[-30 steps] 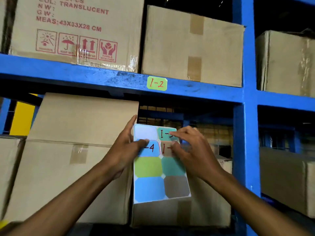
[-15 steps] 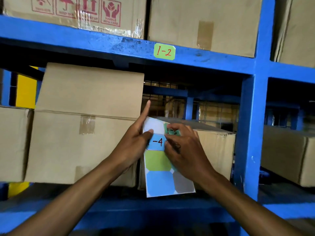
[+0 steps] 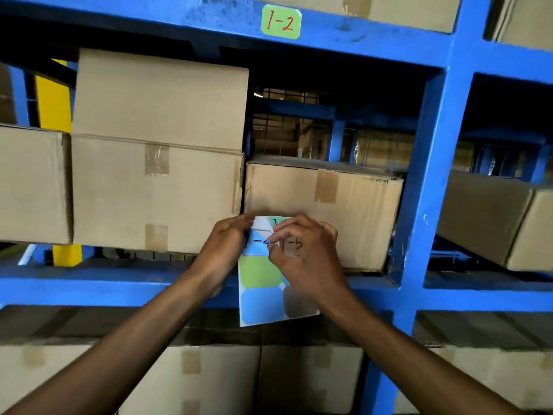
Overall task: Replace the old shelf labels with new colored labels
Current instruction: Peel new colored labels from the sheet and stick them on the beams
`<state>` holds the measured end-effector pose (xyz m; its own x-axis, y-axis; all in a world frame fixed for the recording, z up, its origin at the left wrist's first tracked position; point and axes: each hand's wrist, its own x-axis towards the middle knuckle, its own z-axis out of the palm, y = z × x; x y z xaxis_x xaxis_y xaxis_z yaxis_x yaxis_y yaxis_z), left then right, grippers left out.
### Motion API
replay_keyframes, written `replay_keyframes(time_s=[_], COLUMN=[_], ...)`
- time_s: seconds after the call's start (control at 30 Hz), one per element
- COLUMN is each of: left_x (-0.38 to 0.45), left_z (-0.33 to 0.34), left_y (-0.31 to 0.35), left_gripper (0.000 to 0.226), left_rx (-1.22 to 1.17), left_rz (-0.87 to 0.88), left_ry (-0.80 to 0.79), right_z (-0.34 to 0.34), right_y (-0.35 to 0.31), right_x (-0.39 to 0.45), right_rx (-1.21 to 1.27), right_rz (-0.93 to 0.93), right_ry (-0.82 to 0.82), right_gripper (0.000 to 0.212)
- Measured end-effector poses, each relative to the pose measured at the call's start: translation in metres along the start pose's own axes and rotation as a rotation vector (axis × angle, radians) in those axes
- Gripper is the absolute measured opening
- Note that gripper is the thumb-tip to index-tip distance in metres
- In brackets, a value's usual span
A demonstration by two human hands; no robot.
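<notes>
Low in the middle of the scene, in front of the blue shelf beam [image 3: 89,287], both hands hold a sheet of coloured labels [image 3: 263,292] upright. The left hand [image 3: 223,253] has its grip closed on the sheet's left edge near the top, thumb over the front. The right hand [image 3: 305,259] lies over the sheet's upper right part, its fingertips [image 3: 273,250] pinched together at the blue label marked "-4" [image 3: 258,244]; whether that label's corner is lifted I cannot tell. Just right of the fingertips, a brownish label with red writing [image 3: 294,244] shows faintly. Below the hands the sheet shows a green label [image 3: 258,272], a light blue one [image 3: 261,307] and a grey-brown one [image 3: 300,305], all blank. Behind the sheet, a low cardboard box [image 3: 359,211] stands on the shelf, touching a taller taped box [image 3: 155,187] to its left, and another box [image 3: 33,184] sits at the far left. High up, a green label reading "1-2" [image 3: 280,22] is stuck on the upper blue beam [image 3: 344,34]. A blue upright post [image 3: 425,175] rises to the right, with more boxes beyond it and on the level below.
</notes>
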<state>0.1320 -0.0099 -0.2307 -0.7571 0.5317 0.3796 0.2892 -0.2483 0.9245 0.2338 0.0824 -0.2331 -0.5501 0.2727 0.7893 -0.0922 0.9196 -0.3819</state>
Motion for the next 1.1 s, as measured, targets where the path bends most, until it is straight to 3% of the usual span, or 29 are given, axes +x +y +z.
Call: replay_keyframes(time_s=[0.07,0.23,0.37,0.53,0.8,1.1], left_x=[-0.012,-0.040,-0.067,-0.088,-0.101,-0.082], left_z=[0.002,-0.004,-0.013,-0.023,-0.028,-0.028], left_y=[-0.005,-0.029,-0.060,-0.098,-0.132,-0.149], left_gripper=[0.054,0.034,0.047,0.076,0.077,0.075], left_rx=[-0.046,-0.073,0.172,0.450,0.838,1.120], left_rz=[-0.045,-0.175,-0.044,0.142,0.220,0.188], left_ry=[0.016,0.117,0.036,-0.053,-0.254,-0.251], right_z=[-0.006,-0.021,-0.023,-0.006,0.045,0.082], right_y=[-0.001,0.001,0.018,0.050,0.088,0.100], right_x=[-0.013,-0.041,-0.054,-0.068,-0.072,-0.070], right_rx=[0.090,0.343,0.452,0.344,0.249,0.181], right_rz=[0.012,0.067,0.174,0.317,0.423,0.391], right_ry=[-0.003,-0.009,0.039,0.005,-0.063,-0.049], right_gripper=[0.001,0.008,0.011,0.012,0.020,0.022])
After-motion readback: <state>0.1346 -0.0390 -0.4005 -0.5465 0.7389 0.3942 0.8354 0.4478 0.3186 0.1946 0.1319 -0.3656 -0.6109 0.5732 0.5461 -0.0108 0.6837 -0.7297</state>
